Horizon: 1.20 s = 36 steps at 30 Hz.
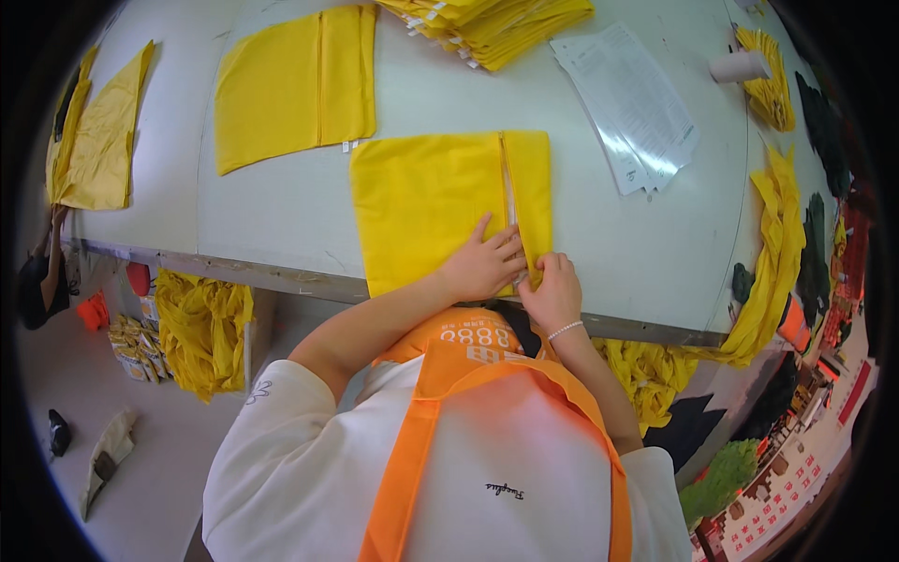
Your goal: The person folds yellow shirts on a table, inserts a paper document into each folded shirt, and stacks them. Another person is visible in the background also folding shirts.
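Observation:
A flat yellow zippered cover (426,197) lies in front of me, its near edge by the table's front edge. Its zip (506,173) runs from far to near along the right side, and a pale gap shows along part of it. My left hand (485,262) rests on the cover with fingers spread, the fingertips at the zip line. Close beside it, my right hand (552,292) has its fingers closed on the cover's fabric near the near end of the zip. Whether it also grips the zip's slider cannot be seen.
Another yellow cover (272,89) lies beyond to the left, with a stack of covers (506,28) at the back. Printed sheets (632,108) and a pale cylinder (740,66) are to the right. Yellow cloth (201,328) hangs below the table; a person's arm (51,253) shows far left.

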Available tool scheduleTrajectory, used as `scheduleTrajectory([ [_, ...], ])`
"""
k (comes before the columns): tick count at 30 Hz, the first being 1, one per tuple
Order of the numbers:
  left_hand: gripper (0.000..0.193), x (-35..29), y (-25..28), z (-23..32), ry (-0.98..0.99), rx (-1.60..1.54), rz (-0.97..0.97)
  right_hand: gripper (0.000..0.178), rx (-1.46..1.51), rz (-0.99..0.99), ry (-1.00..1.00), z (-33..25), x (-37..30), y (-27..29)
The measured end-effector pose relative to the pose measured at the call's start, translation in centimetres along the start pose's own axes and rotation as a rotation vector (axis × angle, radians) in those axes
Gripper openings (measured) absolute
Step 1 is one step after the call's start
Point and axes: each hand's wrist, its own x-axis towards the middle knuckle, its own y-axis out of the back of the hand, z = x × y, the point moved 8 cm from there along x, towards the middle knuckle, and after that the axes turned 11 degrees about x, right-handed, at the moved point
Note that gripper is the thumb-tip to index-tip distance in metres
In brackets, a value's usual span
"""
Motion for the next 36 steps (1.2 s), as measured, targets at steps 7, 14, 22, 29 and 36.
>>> scheduleTrajectory([
  [7,0.033,0.7,-0.6,1.2,0.065,0.058,0.005,0.011,0.469,0.013,-0.206,2.4,-1.2,1.1],
  [14,0.025,0.5,-1.4,0.6,0.125,-0.033,0.036,0.009,0.711,0.16,-0.195,8.4,0.3,0.0],
  [22,0.02,-2.6,1.8,-4.7,0.344,-0.445,0.38,0.026,0.764,-0.221,-0.365,6.4,2.3,-5.2],
  [29,0.039,-4.1,12.0,-22.9,0.784,0.177,0.679,0.018,0.878,-0.188,-0.16,2.5,7.5,1.0],
  [36,0.075,-10.7,10.4,-33.6,1.176,0.602,0.177,0.032,1.359,0.117,-0.062,-6.0,20.2,12.9],
])
